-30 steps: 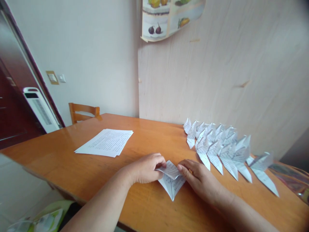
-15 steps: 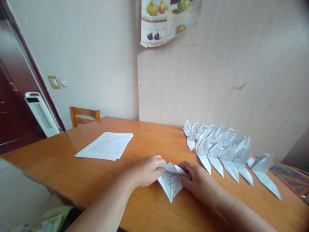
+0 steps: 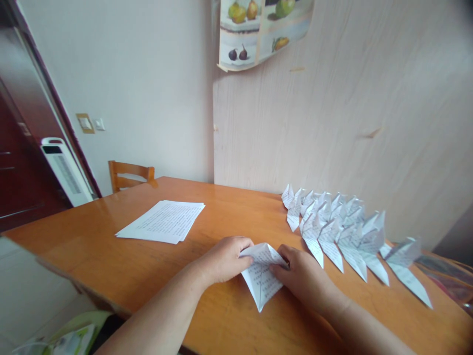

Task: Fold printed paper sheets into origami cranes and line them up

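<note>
A folded sheet of printed paper (image 3: 261, 276) is held between my two hands, just over the front of the table, with one pointed corner toward me and a crease down its middle. My left hand (image 3: 231, 259) pinches its left corner, thumb on top. On the other side my right hand (image 3: 299, 273) grips the right edge, its thumb pressed on the printed face. The fingers beneath the paper are hidden. To the right stand several folded paper figures (image 3: 347, 236) in rows, with upright points and long flat tails.
A stack of printed sheets (image 3: 162, 222) lies on the left of the wooden table (image 3: 236, 209). Behind the table's left end is a wooden chair (image 3: 131, 175). A wall with a fruit picture (image 3: 246, 34) rises behind. A green bin (image 3: 83, 328) sits below the front edge.
The paper's far flap, folded over toward me before, now stands up and away as a point. My right thumb has shifted slightly left on the paper.
</note>
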Tool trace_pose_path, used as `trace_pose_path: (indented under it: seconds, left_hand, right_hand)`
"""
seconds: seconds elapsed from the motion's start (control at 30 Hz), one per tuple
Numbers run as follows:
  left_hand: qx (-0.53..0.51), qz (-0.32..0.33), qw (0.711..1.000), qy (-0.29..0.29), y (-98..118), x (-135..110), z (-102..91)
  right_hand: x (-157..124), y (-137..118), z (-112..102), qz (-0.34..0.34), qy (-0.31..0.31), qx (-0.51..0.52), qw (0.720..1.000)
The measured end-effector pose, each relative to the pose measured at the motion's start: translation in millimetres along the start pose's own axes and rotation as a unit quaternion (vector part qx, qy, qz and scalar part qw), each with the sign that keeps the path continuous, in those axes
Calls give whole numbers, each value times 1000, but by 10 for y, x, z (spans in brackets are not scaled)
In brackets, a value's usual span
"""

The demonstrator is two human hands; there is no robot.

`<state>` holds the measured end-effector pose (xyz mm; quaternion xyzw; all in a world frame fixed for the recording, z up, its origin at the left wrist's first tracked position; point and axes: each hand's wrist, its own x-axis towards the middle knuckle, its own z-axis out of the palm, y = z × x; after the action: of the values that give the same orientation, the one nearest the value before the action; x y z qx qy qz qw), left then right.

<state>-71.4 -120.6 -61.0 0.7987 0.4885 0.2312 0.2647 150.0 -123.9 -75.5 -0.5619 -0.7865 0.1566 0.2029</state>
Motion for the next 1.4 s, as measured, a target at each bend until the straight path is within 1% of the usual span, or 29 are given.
trace_pose_path:
  seconds: [0.33, 0.53, 0.83, 1.07, 1.27, 1.4]
  left_hand:
    - [28, -23, 999, -5, -11, 33, -16]
    - [15, -3, 1000, 1, 2, 27, 3]
    - [28, 11, 999, 16, -13, 36, 10]
    - [32, -2, 999, 13, -8, 37, -4]
    - [-12, -3, 1000, 6, -39, 34, 18]
    - [-52, 2, 999, -3, -46, 33, -27]
  right_hand:
    - [45, 80, 28, 32, -10, 13, 999]
    - [45, 80, 15, 24, -24, 14, 999]
    - [41, 107, 24, 25, -22, 14, 999]
    - [25, 100, 15, 26, -18, 24, 999]
    - [11, 91, 9, 22, -18, 26, 999]
    - [20, 102, 16, 20, -21, 23, 999]
